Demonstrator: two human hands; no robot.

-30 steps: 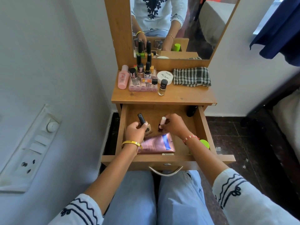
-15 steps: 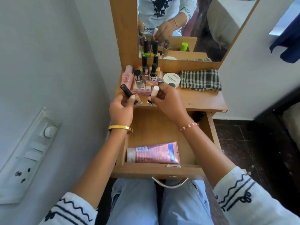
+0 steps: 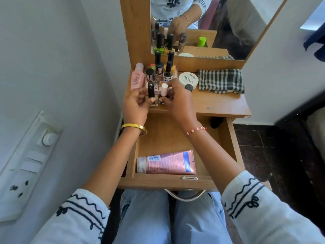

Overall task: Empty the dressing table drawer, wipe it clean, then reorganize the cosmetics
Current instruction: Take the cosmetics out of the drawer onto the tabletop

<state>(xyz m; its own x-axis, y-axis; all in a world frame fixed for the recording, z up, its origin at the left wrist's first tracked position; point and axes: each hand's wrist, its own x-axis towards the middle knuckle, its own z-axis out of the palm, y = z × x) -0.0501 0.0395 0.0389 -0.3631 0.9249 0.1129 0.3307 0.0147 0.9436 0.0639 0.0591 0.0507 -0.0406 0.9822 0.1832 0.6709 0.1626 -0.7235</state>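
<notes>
The wooden drawer (image 3: 232, 148) of the dressing table stands pulled open. A pink tube (image 3: 167, 162) lies along its front wall and a dark item (image 3: 217, 121) sits at its back right. Over the tabletop's front left, my left hand (image 3: 135, 106) grips a black-capped bottle (image 3: 151, 91) upright. Beside it my right hand (image 3: 177, 101) pinches a white-capped bottle (image 3: 164, 89). Both bottles are next to the cluster of nail polish bottles (image 3: 161, 71) on the tabletop (image 3: 219, 104).
A pink bottle (image 3: 137, 79), a white round jar (image 3: 189, 78) and a folded checked cloth (image 3: 221, 81) lie on the tabletop. A mirror (image 3: 219, 23) stands behind. A wall with a switch panel (image 3: 29, 162) is close on the left. My knees are under the drawer.
Both hands lifted the two small bottles out of the drawer and carried them up to the tabletop beside the nail polish cluster. The pink tube stayed in the drawer.
</notes>
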